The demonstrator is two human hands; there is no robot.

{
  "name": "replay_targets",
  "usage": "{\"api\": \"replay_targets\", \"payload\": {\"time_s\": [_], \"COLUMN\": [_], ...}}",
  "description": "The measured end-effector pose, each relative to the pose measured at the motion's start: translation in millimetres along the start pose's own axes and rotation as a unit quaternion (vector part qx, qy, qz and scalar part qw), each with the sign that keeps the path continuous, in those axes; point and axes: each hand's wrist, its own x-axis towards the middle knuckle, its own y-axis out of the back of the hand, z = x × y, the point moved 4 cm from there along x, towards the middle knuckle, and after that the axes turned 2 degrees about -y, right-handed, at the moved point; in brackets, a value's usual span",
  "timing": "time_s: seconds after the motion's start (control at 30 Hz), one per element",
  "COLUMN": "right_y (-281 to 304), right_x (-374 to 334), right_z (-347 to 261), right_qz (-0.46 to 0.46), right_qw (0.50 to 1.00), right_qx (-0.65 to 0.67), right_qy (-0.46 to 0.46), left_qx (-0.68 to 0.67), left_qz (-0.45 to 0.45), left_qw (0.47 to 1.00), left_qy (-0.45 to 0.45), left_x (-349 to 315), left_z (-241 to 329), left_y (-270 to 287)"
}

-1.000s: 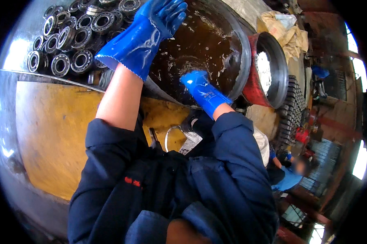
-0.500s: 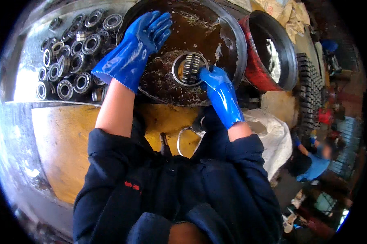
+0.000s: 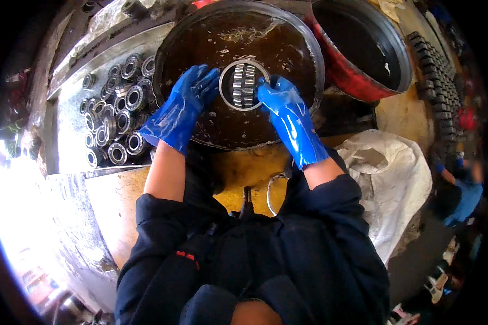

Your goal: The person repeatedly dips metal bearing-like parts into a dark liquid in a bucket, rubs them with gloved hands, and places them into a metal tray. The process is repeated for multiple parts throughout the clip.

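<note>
A roller bearing (image 3: pixel 244 85), a shiny steel ring with two rows of rollers turned crosswise inside it, is held over a large round basin (image 3: pixel 158 65) of dark brown liquid. My right hand (image 3: pixel 285 102), in a wet blue glove, grips the ring at its right edge with the thumb and fingers. On the other side my left hand (image 3: pixel 188 96), gloved in blue too, has its fingers stretched out, their tips close to the ring's left edge. Whether they touch it I cannot tell.
Many greasy bearings (image 3: pixel 123 122) are heaped on a pale metal tray left of the basin. A red drum (image 3: pixel 336 65) stands to the right, before stacked dark rings (image 3: pixel 439 76). A white sack (image 3: pixel 387 179) lies nearer; a person in blue (image 3: pixel 466 200) is far right.
My left hand has come down and inward to the bearing's left side. The bearing has turned slightly in my right hand, its rollers now brighter. The whole view has shifted.
</note>
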Motion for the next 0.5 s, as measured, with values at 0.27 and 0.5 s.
{"api": "replay_targets", "payload": {"time_s": [0.27, 0.5], "right_y": [7, 3], "right_x": [5, 12], "right_z": [2, 9], "right_qz": [0.003, -0.045], "right_qw": [1.000, 0.995], "right_qx": [-0.007, -0.083], "right_qy": [0.022, -0.016], "left_qx": [0.071, 0.062], "left_qz": [0.072, 0.010], "left_qw": [0.991, 0.993], "left_qy": [0.088, 0.097], "left_x": [-1, -5], "left_z": [-23, -35], "left_y": [1, -33]}}
